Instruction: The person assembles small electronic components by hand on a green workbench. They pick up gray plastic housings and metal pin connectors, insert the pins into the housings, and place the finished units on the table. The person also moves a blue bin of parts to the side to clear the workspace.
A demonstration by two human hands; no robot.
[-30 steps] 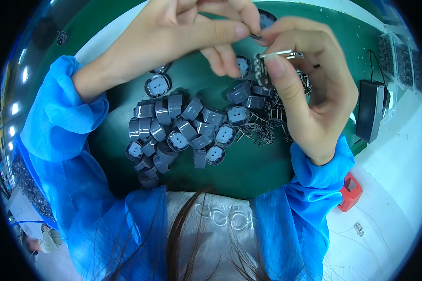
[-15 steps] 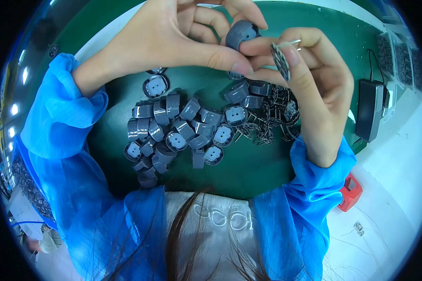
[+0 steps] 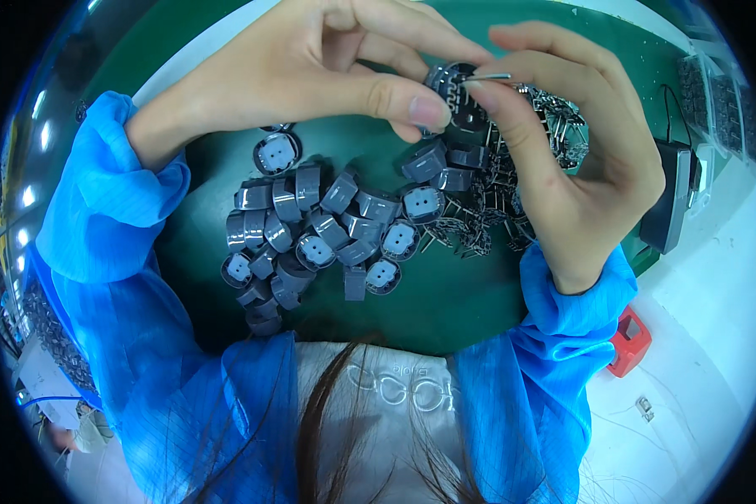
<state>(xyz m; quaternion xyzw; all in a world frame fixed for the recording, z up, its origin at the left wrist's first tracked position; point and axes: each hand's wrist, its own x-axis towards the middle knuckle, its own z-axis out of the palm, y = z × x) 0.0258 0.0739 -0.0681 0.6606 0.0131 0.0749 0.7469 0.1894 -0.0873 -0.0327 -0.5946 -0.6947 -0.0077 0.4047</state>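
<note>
Head cam: I see L hand (image 3: 336, 80) gripping 1 dark round piece (image 3: 458, 97) over the green table (image 3: 445, 315), R hand (image 3: 595, 168) pinching 1 silver pin (image 3: 493, 76) right beside it, prob. so both stay lined up. Below: 20+ grey housings (image 3: 339, 192), some overlapping; 6 clearly show pale 2-hole faces. Pinned parts (image 3: 476, 239) tangle on the R, prob. for easy R-hand reach; can't count.

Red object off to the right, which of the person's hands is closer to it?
Right. The right hand is above and slightly left of the red object in the picture; the left hand is farther away, up and well to the left.
</note>
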